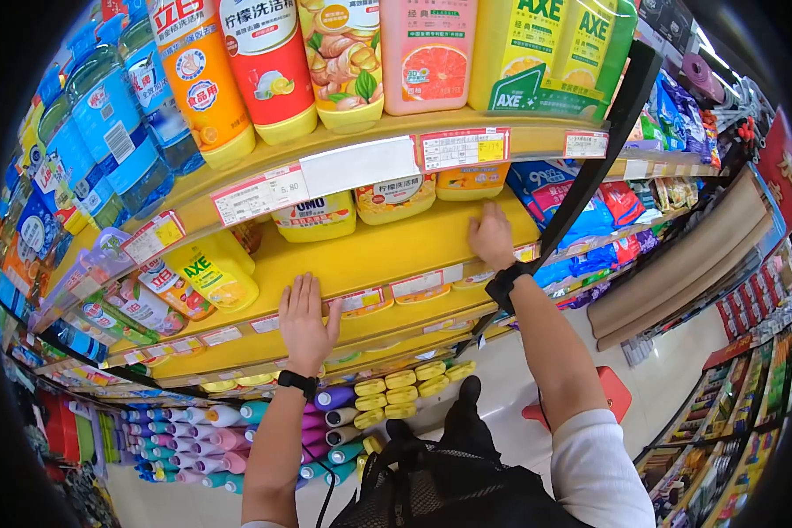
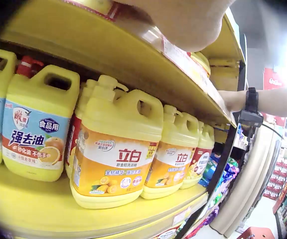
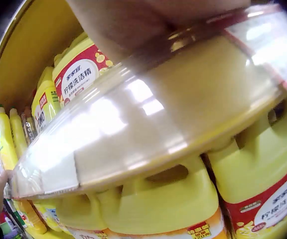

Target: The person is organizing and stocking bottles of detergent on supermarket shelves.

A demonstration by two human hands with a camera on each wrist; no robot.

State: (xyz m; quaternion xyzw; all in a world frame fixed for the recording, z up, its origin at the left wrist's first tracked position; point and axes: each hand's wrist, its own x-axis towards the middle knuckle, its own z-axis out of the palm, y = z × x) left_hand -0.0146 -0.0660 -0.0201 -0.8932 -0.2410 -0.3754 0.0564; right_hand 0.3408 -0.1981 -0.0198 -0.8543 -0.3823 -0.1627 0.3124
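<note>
My left hand [image 1: 308,324] lies with straight fingers on the front part of a yellow shelf [image 1: 387,255], palm down, thumb out to the right. Farther right on the same shelf my right hand [image 1: 491,238] rests near the front edge, holding nothing that shows. Behind the hands, at the back of this shelf, stand dish soap bottles, among them an OMO bottle [image 1: 315,217] and a lemon dish soap bottle [image 1: 396,198]. A yellow AXE bottle [image 1: 211,273] stands left of my left hand. In the right wrist view, a glossy price strip [image 3: 113,124] runs below the right hand.
The upper shelf holds large bottles, such as a pink grapefruit one [image 1: 429,62]. Big yellow jugs [image 2: 116,149] fill the shelf below. Colourful bottles [image 1: 194,444] are stacked on the floor. A red stool [image 1: 614,393] and brown rolls [image 1: 686,264] are at the right.
</note>
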